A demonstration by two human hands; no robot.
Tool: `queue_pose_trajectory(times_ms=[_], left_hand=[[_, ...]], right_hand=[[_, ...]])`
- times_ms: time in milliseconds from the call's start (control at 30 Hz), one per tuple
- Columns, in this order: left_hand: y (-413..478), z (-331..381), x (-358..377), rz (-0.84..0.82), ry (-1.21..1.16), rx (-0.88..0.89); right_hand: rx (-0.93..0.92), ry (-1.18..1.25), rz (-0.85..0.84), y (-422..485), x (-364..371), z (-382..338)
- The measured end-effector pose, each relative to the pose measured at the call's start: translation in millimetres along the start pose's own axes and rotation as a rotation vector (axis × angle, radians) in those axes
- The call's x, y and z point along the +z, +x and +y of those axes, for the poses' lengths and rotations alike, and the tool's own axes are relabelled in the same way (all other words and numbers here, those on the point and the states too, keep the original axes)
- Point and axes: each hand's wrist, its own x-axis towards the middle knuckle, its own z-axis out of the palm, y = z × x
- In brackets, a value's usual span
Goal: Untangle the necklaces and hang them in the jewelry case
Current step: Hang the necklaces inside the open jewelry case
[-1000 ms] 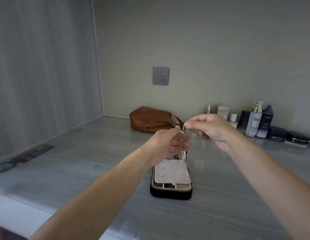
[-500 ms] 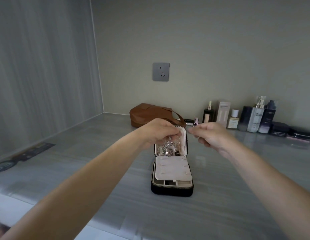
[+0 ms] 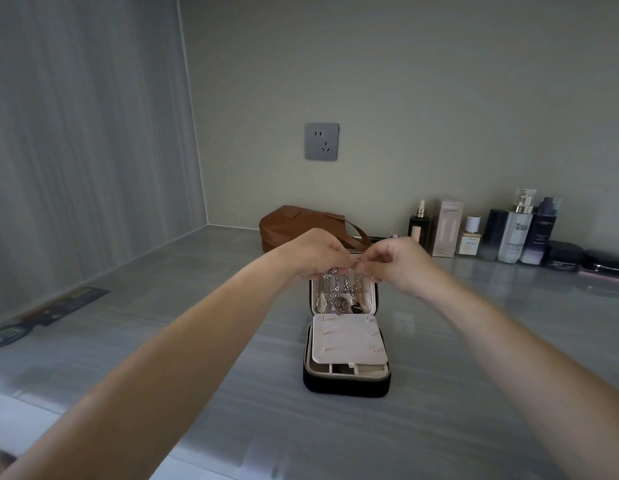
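- Head view: a person's left hand [image 3: 318, 252] and right hand [image 3: 399, 266] meet fingertip to fingertip at the top edge of the upright lid of a black zip jewelry case [image 3: 346, 388]. The case stands open near the middle of the grey counter [image 3: 145, 341].
- Both hands are closed in a fine pinch on the top of the silver necklaces [image 3: 335, 292]. The link or clasp between the fingertips is too small to make out.
- The chains drop straight down the lid's pale lining, side by side, with pendants gathered at the bottom. Hanging them this way appears meant to keep the strands from knotting. Any hooks are hidden behind the fingers.
- A pink earring panel [image 3: 347, 339] lies folded down over the base, leaving the lid's face free for the work.
- By the look of it, this is the hanging step, with several chains already up.
- A brown handbag [image 3: 283, 225] lies behind the case. Cosmetic bottles [image 3: 515, 233] line the counter's back edge to the right, well apart, and a wall socket [image 3: 321, 141] sits above.
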Motion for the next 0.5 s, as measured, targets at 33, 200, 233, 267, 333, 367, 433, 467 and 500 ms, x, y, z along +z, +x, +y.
queue_pose_trajectory(times_ms=[33, 200, 233, 267, 333, 367, 433, 467, 500], left_hand=[[0.5, -1.8, 0.3, -0.002, 0.007, 0.0], [6.1, -15.7, 11.7, 0.067, 0.01, 0.037], [8.4, -19.4, 16.4, 0.112, 0.052, 0.044], [11.5, -23.8, 21.5, 0.18, 0.145, 0.051], [13.8, -31.2, 30.2, 0.356, 0.395, 0.073], [12.9, -33.5, 33.4, 0.414, 0.467, 0.088], [11.4, -35.3, 36.7, 0.461, 0.49, 0.109], [11.5, -35.8, 36.8, 0.468, 0.476, 0.111], [12.4, -36.4, 36.3, 0.466, 0.458, 0.11]], right_hand=[[-0.012, -0.036, 0.011, 0.3, -0.7, 0.8], [-0.02, -0.153, 0.072, 1.5, -1.3, 11.9], [-0.015, -0.171, 0.1, 1.9, 0.4, 13.9], [-0.016, -0.183, 0.119, 2.5, 2.7, 16.5], [-0.003, -0.166, 0.13, 4.4, 7.7, 22.7], [0.013, -0.141, 0.133, 5.2, 9.3, 24.2], [0.051, -0.083, 0.142, 6.7, 10.8, 24.8], [0.06, -0.064, 0.148, 7.8, 11.8, 25.1], [0.06, -0.047, 0.151, 8.9, 13.3, 24.7]])
